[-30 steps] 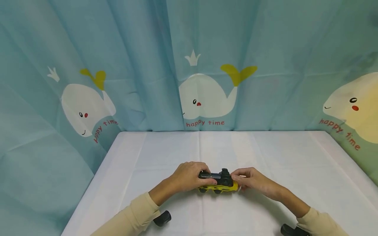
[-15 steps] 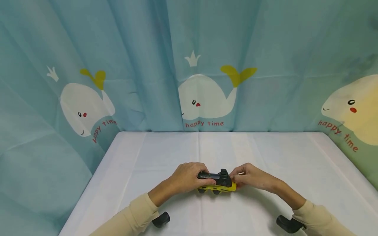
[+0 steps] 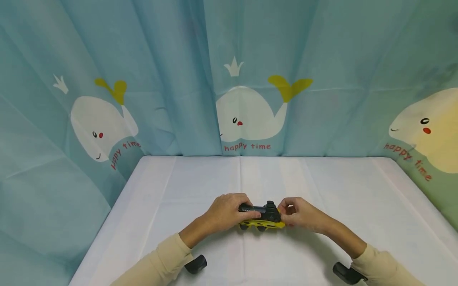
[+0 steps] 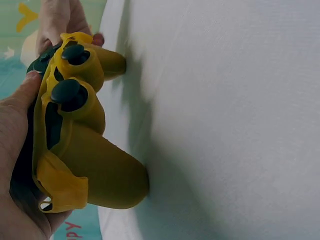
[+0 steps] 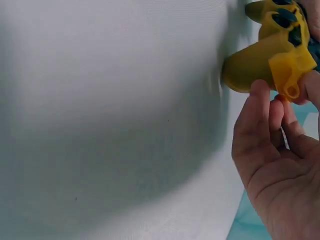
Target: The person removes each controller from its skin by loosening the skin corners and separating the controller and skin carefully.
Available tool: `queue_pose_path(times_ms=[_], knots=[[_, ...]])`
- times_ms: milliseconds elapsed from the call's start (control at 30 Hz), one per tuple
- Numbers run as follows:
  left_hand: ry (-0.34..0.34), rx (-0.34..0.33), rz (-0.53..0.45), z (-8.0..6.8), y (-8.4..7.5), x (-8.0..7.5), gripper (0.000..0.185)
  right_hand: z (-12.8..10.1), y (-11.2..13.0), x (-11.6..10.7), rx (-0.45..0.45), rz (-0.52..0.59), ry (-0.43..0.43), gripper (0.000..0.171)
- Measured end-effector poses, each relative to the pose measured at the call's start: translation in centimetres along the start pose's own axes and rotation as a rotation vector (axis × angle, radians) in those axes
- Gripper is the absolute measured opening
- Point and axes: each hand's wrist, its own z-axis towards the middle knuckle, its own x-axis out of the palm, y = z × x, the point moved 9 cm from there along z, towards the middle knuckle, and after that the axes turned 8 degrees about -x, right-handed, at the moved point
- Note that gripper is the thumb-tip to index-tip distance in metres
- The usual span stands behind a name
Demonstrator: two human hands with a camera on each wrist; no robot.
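A black game controller (image 3: 272, 215) stands on the white tabletop with its handles down, partly wrapped in a yellow rubbery cover (image 3: 270, 225). My left hand (image 3: 226, 211) grips its left end, thumb along the black side. In the left wrist view, the yellow cover (image 4: 102, 165) fits around both black thumbsticks (image 4: 66, 91) and the handles, and a loose flap (image 4: 65, 187) with a small loop sticks out at the near end. My right hand (image 3: 304, 214) pinches the cover's edge at the right end. The right wrist view shows its fingers at a looped corner (image 5: 291, 75) of the cover.
The white cloth-covered table (image 3: 200, 174) extends around the hands. A pale blue curtain (image 3: 171, 99) with whale prints hangs behind it and at both sides. Black wrist-worn devices (image 3: 196, 264) show below both sleeves.
My right wrist and forearm have shifted slightly left, and the right fingers have changed their hold at the controller's right end. The left hand keeps its grip.
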Motion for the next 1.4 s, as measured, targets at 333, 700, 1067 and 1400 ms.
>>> queue_pose_path(times_ms=[333, 700, 1067, 1400], knots=[[-0.027, 0.021, 0.027, 0.0, 0.5, -0.1, 0.034, 0.1, -3.0, 0.4, 0.262, 0.315, -0.066, 0.030], [-0.106, -0.245, -0.367, -1.0, 3.8, -0.4, 0.065, -1.9, 2.4, 0.2, -0.331, -0.368, -0.414, 0.022], [-0.276, -0.142, -0.323, -4.0, 3.6, -0.9, 0.080, -2.7, 2.8, 0.3, -0.472, -0.369, -0.501, 0.049], [-0.179, -0.144, -0.289, -2.7, 4.7, -0.1, 0.071, -1.6, -1.0, -0.8, -0.167, -0.236, -0.514, 0.022]])
